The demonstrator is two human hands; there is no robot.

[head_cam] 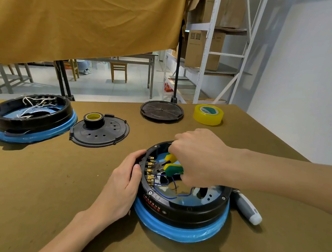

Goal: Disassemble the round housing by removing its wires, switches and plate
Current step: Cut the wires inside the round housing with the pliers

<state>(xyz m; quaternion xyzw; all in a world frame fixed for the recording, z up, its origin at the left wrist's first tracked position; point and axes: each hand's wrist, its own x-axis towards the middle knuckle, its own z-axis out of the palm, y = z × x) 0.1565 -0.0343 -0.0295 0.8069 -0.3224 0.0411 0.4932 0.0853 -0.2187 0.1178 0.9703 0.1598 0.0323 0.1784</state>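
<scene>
The olive worktop (29, 193) fills the lower half of the view, with a mustard cloth (80, 16) hanging above its far edge and a white rack (209, 48) of cartons at 1 o'clock.

The housing (182, 212), black on a blue-wrapped base, sits near the worktop's front edge at 5 o'clock. Inside it, blue wires (164, 190) loop across the floor, and a row of brass switch terminals (150, 171) lines its left inner wall.

A second housing (31, 118) with white wires stands well apart at 9 o'clock. Just beside it, toward 3 o'clock, lies a black plate (100, 135) with a roll of black tape (94, 119) standing on it. A ribbed black disc (162, 111) lies at 12 o'clock, and a yellow tape roll (208, 114) sits near its right.

The left hand (125, 185) grips the housing's left wall, thumb on the rim. The right hand (201, 156) is curled round the yellow-green handles of pliers (169, 165), whose dark nose points at the terminals; contact cannot be told.

A grey-and-white screwdriver (247, 207) lies touching the housing's right side at 4 o'clock.
</scene>
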